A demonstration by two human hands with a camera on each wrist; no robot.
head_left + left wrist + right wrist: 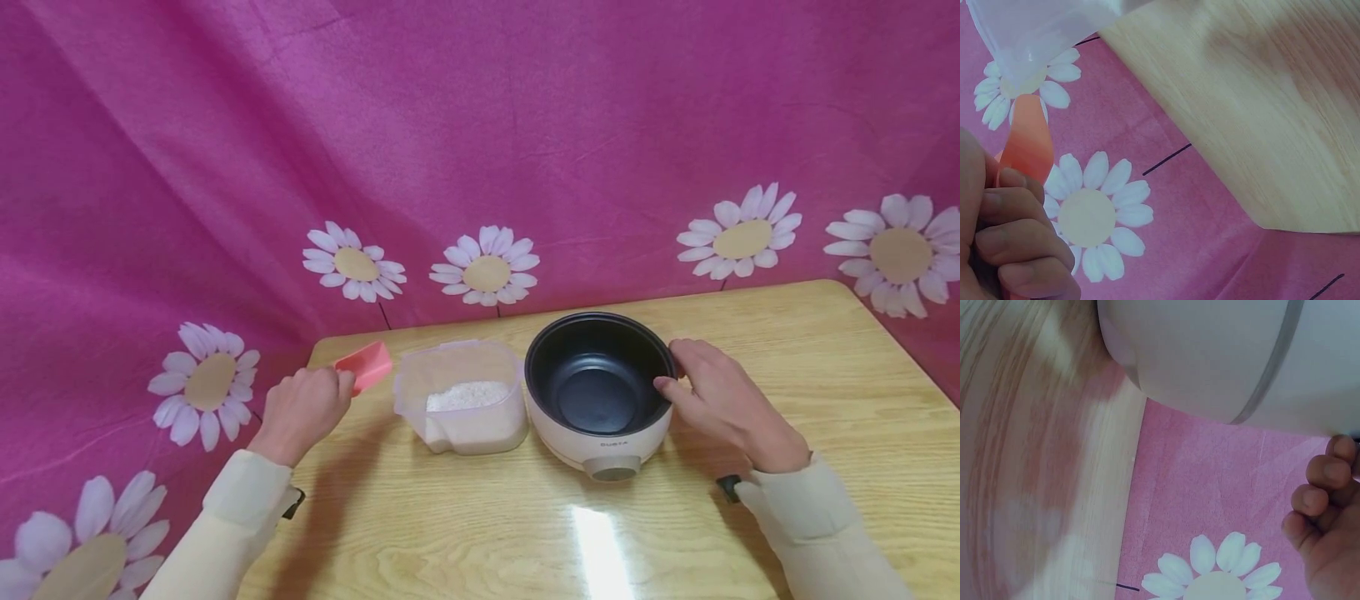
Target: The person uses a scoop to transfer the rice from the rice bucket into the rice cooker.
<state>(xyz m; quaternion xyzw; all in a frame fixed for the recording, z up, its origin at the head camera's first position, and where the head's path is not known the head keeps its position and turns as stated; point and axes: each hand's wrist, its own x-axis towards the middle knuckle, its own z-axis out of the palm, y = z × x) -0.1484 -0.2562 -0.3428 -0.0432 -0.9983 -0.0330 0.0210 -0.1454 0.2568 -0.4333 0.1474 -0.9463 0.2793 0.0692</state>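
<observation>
My left hand (307,408) grips a pink scoop (367,367) by its handle, left of the plastic container and above the table's left edge. In the left wrist view the fingers curl round the scoop (1030,140). A translucent container (480,433) stands on the table with white grains (468,396), which look like rice, in its bottom. Close to its right is a white electric cooking pot (551,429), lidless, with a bare black interior. My right hand (723,396) holds the pot's right rim, thumb at the inner edge and fingers outside.
A light wooden table (465,525) bears everything. Behind it and to the left hangs a magenta cloth (480,125) printed with white daisies. The pot's dial (611,468) faces the near side of the table.
</observation>
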